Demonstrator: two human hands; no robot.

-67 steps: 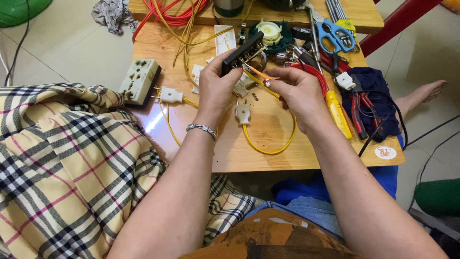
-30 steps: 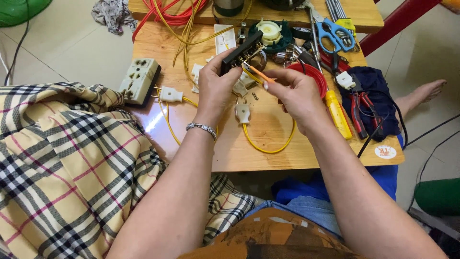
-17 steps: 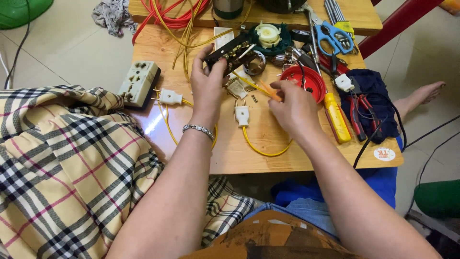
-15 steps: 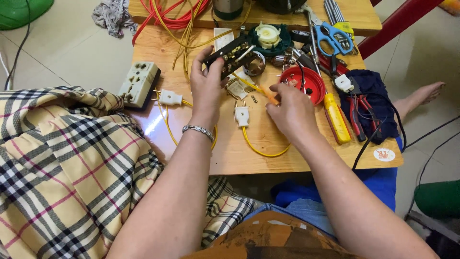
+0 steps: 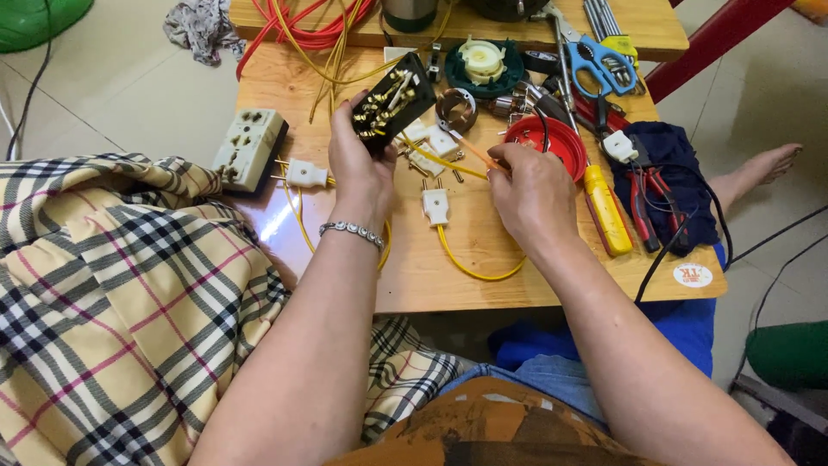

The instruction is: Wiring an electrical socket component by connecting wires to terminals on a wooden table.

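Note:
My left hand (image 5: 362, 168) holds up a black opened socket block (image 5: 395, 102) with brass contacts facing me, tilted over the wooden table (image 5: 483, 267). My right hand (image 5: 530, 190) pinches a thin yellow-orange wire (image 5: 448, 155) that runs from the block toward my fingers. A white two-pin plug (image 5: 435, 205) on a yellow cord lies between my hands. A second white plug (image 5: 306, 173) lies left of my left hand.
A cream multi-socket block (image 5: 250, 148) sits at the table's left edge. A red round lid (image 5: 552, 138), yellow-handled screwdriver (image 5: 606, 216), pliers on dark cloth (image 5: 660, 190), blue scissors (image 5: 599, 69) and a green round part (image 5: 483, 65) crowd the right and back. Red and yellow cables (image 5: 310, 26) lie behind.
My left hand turned the black block so its brass contacts face me and drew it nearer. My right hand stayed by the red lid, holding the thin wire.

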